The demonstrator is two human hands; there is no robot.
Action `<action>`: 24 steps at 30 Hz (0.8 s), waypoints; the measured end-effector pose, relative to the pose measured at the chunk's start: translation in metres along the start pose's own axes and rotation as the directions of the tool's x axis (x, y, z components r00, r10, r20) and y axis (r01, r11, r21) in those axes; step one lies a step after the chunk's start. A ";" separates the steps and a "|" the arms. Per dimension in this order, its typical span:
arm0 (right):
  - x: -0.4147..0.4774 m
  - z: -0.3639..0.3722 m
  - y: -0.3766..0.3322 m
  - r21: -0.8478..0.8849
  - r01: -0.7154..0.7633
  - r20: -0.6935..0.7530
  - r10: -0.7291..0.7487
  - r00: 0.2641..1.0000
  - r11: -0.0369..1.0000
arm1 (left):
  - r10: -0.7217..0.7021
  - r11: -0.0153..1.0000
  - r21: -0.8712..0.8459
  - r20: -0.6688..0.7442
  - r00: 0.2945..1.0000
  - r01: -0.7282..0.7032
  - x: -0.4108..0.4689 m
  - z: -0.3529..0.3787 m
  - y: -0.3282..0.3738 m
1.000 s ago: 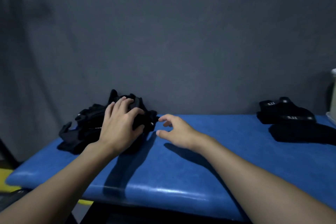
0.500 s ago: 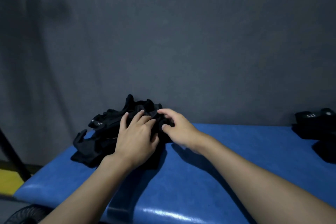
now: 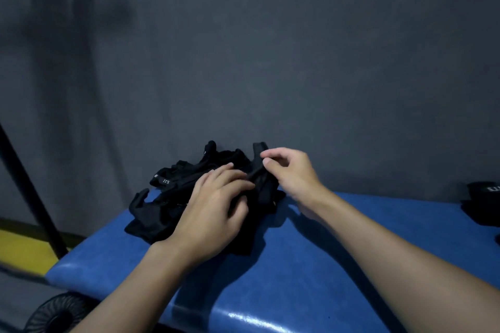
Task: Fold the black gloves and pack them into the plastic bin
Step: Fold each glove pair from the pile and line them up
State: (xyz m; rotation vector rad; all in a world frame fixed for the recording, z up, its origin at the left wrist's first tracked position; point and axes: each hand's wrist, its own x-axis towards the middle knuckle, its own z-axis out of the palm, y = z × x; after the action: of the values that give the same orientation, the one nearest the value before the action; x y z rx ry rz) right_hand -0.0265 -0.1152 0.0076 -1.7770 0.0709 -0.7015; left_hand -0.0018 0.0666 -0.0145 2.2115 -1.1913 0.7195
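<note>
Snag risk: We judge the glove we are lifting could drag its neighbours along, since the pile of black gloves lies tangled.
Slip risk: Our pinch takes only a narrow strip of fabric, so a firm tug may pull it free.
Edge risk: The pile sits near the left end of the desk; a sideways pull could send a glove over.
Left hand: Palm down on the pile, fingers nearly straight, pressing it and gripping nothing we can see.
Right hand: Raised at the pile's right side, thumb and forefinger pinching the glove's upturned end, the other fingers loosely curled.
Folded gloves: At the desk's right edge, well apart.
Plastic bin: Out of view.
</note>
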 end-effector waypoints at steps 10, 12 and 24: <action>-0.030 -0.059 -0.022 0.020 0.079 -0.079 -0.078 0.994 0.997 | -0.307 0.805 -0.509 0.081 0.948 0.304 0.029 0.012 0.027; -0.039 -0.072 -0.023 0.006 0.075 -0.043 -0.075 0.996 0.997 | -0.306 0.678 -0.628 0.230 0.924 0.381 0.036 0.018 0.038; -0.105 -0.158 0.015 -0.403 -0.110 0.130 0.176 0.976 0.909 | -0.173 0.786 -0.434 0.531 0.830 0.441 0.043 0.090 0.083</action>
State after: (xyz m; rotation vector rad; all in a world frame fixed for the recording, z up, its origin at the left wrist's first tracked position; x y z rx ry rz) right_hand -0.1856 -0.2143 -0.0254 -2.1851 0.2439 -0.4511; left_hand -0.0341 -0.0573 -0.0354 2.0433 -1.0141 -0.3019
